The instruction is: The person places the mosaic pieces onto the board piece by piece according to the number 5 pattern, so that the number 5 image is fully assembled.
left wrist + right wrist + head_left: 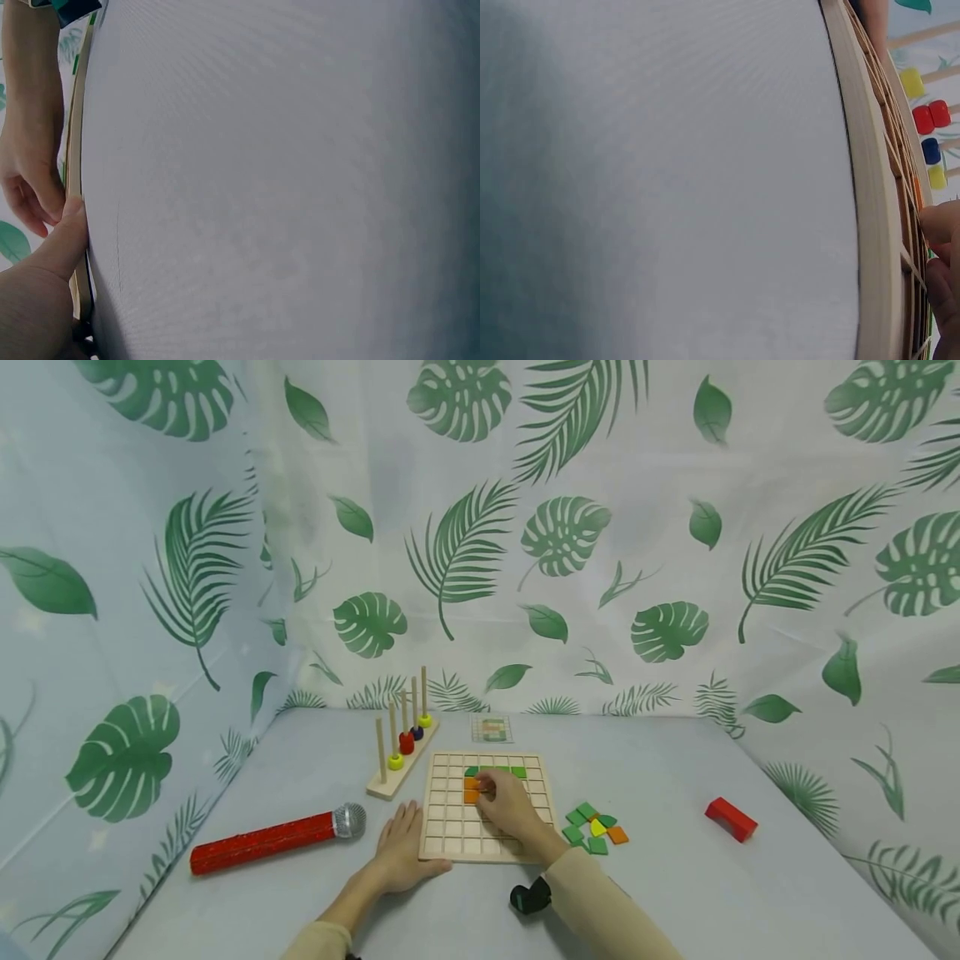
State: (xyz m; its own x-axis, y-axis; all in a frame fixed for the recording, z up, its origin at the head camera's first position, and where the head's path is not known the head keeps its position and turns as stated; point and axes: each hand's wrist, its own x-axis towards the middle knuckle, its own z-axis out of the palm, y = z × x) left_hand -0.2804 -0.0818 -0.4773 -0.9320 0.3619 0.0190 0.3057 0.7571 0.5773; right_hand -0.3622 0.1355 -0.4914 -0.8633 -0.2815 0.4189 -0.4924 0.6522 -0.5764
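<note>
A wooden grid board (450,827) lies on the table, with green tiles (519,772) in a row near its far side and orange tiles (471,796) below them. My right hand (507,802) reaches over the board, its thumb and fingers pinched together right beside the orange tiles. A bit of orange shows at these fingertips in the right wrist view, the rest hidden by the fingers. My left hand (401,853) rests flat at the board's near left corner, fingers spread along the left side. Its thumb (64,240) touches the board's front edge.
Loose green, orange and yellow tiles (597,845) lie right of the board. A peg stand with coloured beads (386,786) and a pattern card (492,729) are behind. A red microphone (262,845) lies left, a red block (731,819) right, a black object (529,897) in front.
</note>
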